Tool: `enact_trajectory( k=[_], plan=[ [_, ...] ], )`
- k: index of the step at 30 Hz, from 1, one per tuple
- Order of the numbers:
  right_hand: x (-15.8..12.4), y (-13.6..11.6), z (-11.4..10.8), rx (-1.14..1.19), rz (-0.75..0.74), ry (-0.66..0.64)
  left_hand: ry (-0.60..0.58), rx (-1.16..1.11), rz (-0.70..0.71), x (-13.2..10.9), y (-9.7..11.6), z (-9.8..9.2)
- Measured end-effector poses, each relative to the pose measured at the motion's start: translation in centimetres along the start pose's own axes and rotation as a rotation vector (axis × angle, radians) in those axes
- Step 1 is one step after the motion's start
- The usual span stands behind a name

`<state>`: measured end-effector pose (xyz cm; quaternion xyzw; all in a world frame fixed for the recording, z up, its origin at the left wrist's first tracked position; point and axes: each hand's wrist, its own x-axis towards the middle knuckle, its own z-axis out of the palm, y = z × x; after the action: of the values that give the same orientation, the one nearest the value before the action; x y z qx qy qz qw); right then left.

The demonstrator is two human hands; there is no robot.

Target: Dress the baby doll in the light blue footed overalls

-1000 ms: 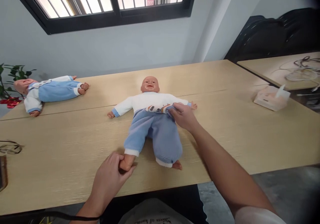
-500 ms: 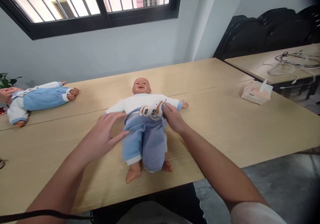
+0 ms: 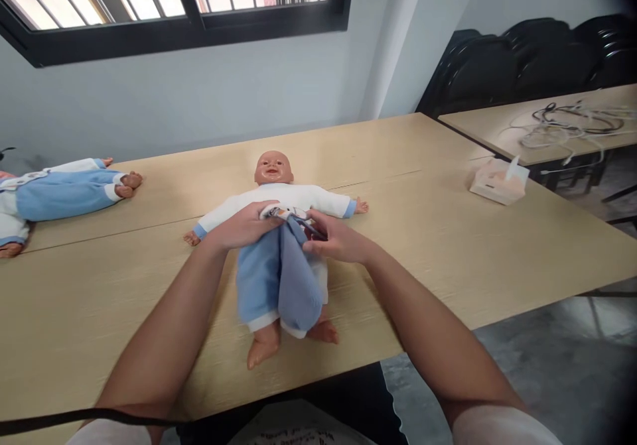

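A baby doll (image 3: 275, 168) lies on its back on the table, head toward the wall and arms spread, in a white top with blue cuffs. Blue pants (image 3: 257, 279) cover one of its legs; the other pant leg hangs loose and folded between the legs, and that side's foot shows bare. My left hand (image 3: 247, 225) is closed on the waistband, where a printed animal face is bunched up. At the other side of the waistband my right hand (image 3: 334, 236) grips the fabric between thumb and fingers.
A second doll in blue pants (image 3: 70, 193) lies at the left on the table (image 3: 448, 259). A tissue box (image 3: 500, 181) stands at the right. Tangled cables (image 3: 567, 127) lie on another table, with stacked black chairs (image 3: 482, 70) behind. A barred window is above.
My left hand has moved from beside the pants onto the waistband and closed on it. The printed front has bunched up, and the loose pant leg has narrowed into a fold.
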<state>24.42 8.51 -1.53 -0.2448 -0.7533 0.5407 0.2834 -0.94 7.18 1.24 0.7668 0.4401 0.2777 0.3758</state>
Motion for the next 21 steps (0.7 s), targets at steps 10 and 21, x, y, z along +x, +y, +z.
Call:
enact_trajectory(
  k=[10,21],
  plan=[
    [1.1,1.8,0.4,0.561,0.041,0.188,-0.282,-0.062,-0.091,-0.2,-0.4,0.0],
    [0.7,1.0,0.2,0.041,0.096,0.016,-0.042,-0.096,-0.019,-0.9,1.0,0.1]
  ],
)
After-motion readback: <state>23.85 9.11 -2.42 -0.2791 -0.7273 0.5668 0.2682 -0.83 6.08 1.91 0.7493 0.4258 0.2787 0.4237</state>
